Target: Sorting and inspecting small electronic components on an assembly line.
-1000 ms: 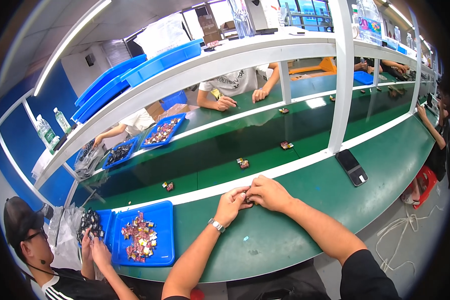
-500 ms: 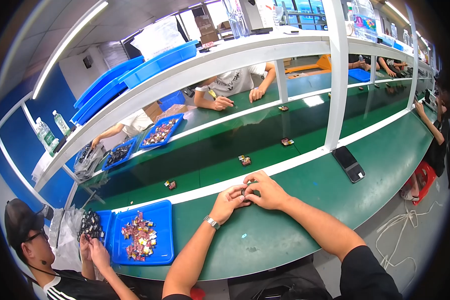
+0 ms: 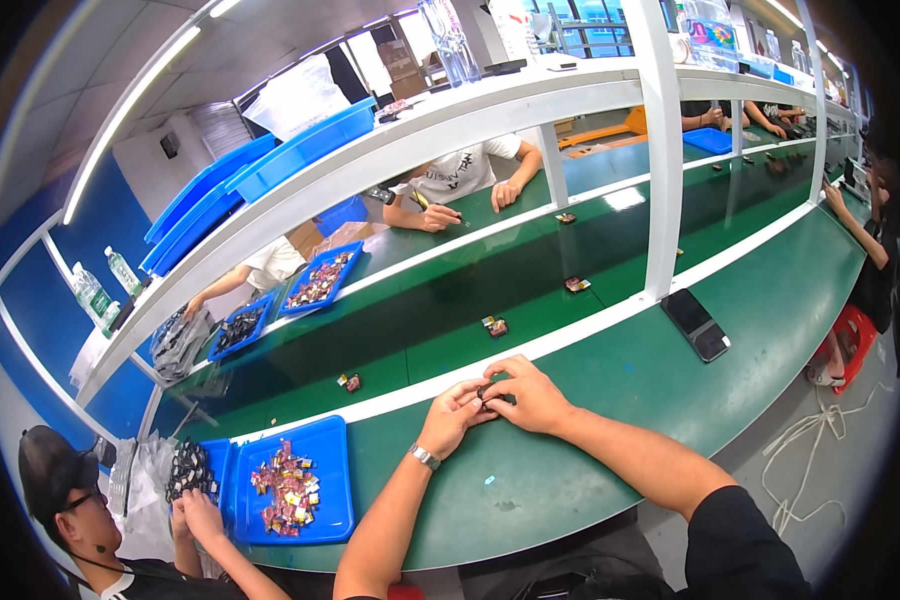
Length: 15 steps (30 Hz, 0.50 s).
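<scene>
Both my hands meet over the green work surface, just in front of the conveyor's white edge strip. Between the fingertips is a small dark part (image 3: pixel 481 393), mostly covered, so its exact kind is unclear. My left hand (image 3: pixel 452 418), with a metal-banded watch at the wrist, is closed on it from the left side. My right hand (image 3: pixel 532 396) pinches at the same part from the right, thumb and forefinger bent together. Nearest on the green belt beyond are small red, black and yellow assemblies (image 3: pixel 495 326).
A blue tray (image 3: pixel 342 470) of small red and yellow pieces stands left, beside a co-worker's hands (image 3: pixel 196 515) at a pile of black parts (image 3: pixel 192 468). A black phone (image 3: pixel 695 325) lies right, near a white shelf post (image 3: pixel 660 200). More people sit across the belt.
My view has tilted slightly, shifting the tray and left-hand co-worker a little lower. My fingers have shifted slightly around the small dark part, which stays between both hands.
</scene>
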Tool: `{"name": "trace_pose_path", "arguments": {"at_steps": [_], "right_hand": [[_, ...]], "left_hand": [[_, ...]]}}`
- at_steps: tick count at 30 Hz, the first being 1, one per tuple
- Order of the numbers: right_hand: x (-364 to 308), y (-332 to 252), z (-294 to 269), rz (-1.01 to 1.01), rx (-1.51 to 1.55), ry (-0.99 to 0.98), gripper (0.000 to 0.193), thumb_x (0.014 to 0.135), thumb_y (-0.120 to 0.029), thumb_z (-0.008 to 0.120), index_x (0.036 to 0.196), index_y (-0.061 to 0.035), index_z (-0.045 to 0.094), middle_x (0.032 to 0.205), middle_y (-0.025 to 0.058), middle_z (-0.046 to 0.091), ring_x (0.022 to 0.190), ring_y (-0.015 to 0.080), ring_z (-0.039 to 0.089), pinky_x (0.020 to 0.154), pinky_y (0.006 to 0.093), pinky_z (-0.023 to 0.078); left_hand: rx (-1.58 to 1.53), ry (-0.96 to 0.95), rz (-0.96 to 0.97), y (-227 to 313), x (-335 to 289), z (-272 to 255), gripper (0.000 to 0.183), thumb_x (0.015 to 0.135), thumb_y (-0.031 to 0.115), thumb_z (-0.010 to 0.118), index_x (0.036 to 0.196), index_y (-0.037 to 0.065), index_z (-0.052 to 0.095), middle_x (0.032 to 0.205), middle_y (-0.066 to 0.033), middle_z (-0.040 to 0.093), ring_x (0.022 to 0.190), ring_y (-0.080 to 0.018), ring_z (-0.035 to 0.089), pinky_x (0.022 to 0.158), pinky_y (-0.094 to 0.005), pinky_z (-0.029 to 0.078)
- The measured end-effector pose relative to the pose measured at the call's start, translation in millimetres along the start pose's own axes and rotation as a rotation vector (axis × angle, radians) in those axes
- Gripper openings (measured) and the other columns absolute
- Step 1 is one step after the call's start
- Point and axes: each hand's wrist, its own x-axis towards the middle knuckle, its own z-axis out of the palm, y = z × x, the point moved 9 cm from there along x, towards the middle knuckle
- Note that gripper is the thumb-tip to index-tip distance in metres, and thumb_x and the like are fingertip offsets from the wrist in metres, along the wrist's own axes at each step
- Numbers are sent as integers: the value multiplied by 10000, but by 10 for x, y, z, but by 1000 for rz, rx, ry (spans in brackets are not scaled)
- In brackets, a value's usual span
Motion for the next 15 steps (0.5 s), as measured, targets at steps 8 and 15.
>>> {"name": "trace_pose_path", "arguments": {"at_steps": [8, 15], "right_hand": [[5, 68, 10, -11, 39, 33, 126, 775, -104, 721, 900, -94, 732, 1154, 52, 605, 1146, 246, 525, 958, 376, 466], [14, 210, 70, 125, 250, -32, 125, 791, -104, 715, 913, -78, 729, 1147, 85, 611, 1057, 226, 589, 904, 356, 490]], "left_hand": [[-4, 39, 38, 27, 7, -16, 299, 964, 51, 546, 1252, 28, 472, 1150, -144, 633, 1064, -227, 634, 953, -418, 540], [-54, 10, 67, 38, -2, -23, 175, 973, 25, 506, 1146, 36, 478, 1119, -154, 618, 1040, -234, 639, 932, -414, 561]]}}
